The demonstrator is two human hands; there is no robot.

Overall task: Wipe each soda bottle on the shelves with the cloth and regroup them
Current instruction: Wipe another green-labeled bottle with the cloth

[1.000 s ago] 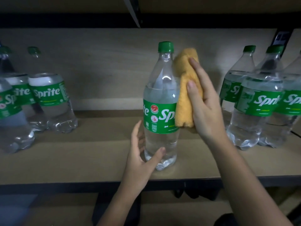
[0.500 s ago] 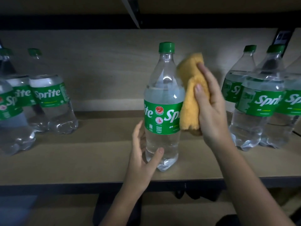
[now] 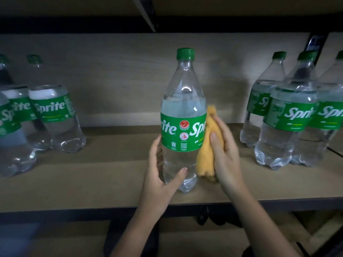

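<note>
A clear Sprite bottle (image 3: 182,112) with a green cap and label stands upright mid-shelf. My left hand (image 3: 159,180) grips its lower part, thumb across the front and fingers round the left side. My right hand (image 3: 225,160) holds a bunched orange cloth (image 3: 206,154) against the bottle's right side, at label height and below. A group of Sprite bottles (image 3: 53,115) stands at the left. Another group of Sprite bottles (image 3: 289,115) stands at the right.
The brown shelf board (image 3: 111,175) has a dark metal front edge, and the bottles stand before a pale back wall. A dark beam of the upper shelf (image 3: 167,25) runs overhead. Below the board lies a lower shelf in shadow.
My right hand has slid the cloth down the bottle's right side, from the shoulder near the cap to the label and lower body. My left hand keeps its grip.
</note>
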